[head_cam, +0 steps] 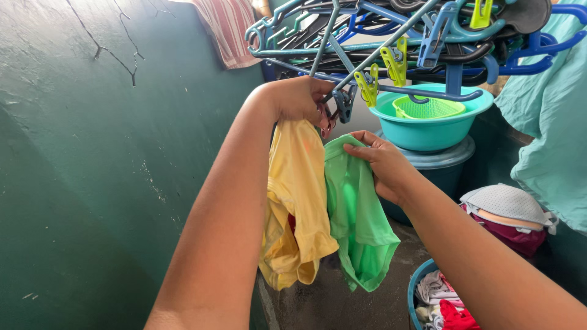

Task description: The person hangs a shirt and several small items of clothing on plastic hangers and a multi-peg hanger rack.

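The left hand (299,98) is raised and clenched around the top edge of a yellow garment (296,201), up where a dark clip (343,102) hangs from the blue clip hanger (391,43). The right hand (382,162) pinches the upper edge of a green garment (358,220) between thumb and fingers, just beside the yellow one.

Two garments hang here, one yellow and one green, touching along their inner edges. Both have their long axis vertical, top edges up at the hands and hems pointing down toward the floor. The yellow one reaches slightly lower on its left side; the green one flares out to the right at its hem.

On the hanger overhead at least three yellow-green pegs (394,61) show: two close together near the middle and one higher up at the right. The hanger's arms are tangled, so their number cannot be told.

Behind the hands stands one turquoise basin (428,131) with one green perforated bowl (428,108) inside it, resting on a blue lidded bucket (443,165). One blue tub (416,287) at lower right holds mixed laundry. A teal cloth (550,122) hangs at the right, and a striped cloth (229,27) hangs over the green wall (92,183).
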